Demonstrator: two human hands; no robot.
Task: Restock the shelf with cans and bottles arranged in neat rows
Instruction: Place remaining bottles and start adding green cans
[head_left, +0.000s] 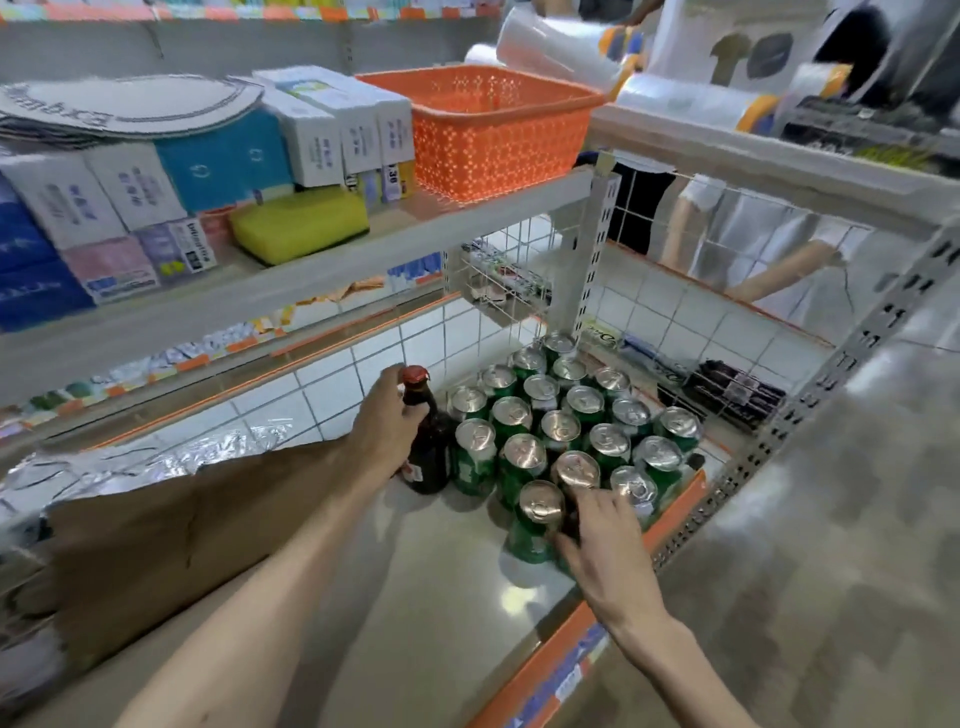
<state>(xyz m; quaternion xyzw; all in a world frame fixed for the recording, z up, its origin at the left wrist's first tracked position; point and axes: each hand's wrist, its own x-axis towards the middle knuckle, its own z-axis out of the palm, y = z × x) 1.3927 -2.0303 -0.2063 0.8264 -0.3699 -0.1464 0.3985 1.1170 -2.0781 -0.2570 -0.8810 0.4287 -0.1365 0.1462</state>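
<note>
On the low shelf (447, 587) several green cans (563, 415) with silver tops stand in rows at the right end. My left hand (387, 423) grips the neck of a dark brown bottle (428, 452) with a red cap, upright on the shelf just left of the cans. My right hand (605, 551) holds a green can (532, 525) at the front of the group, fingers curled round its side. Another can top (575, 469) sits just behind that hand.
A brown cardboard box with foil lining (156, 519) stands on the shelf's left part. The shelf above carries an orange basket (483, 124), a yellow sponge (298, 223) and boxed goods. White wire mesh (675, 291) closes the right end; a person stands behind it.
</note>
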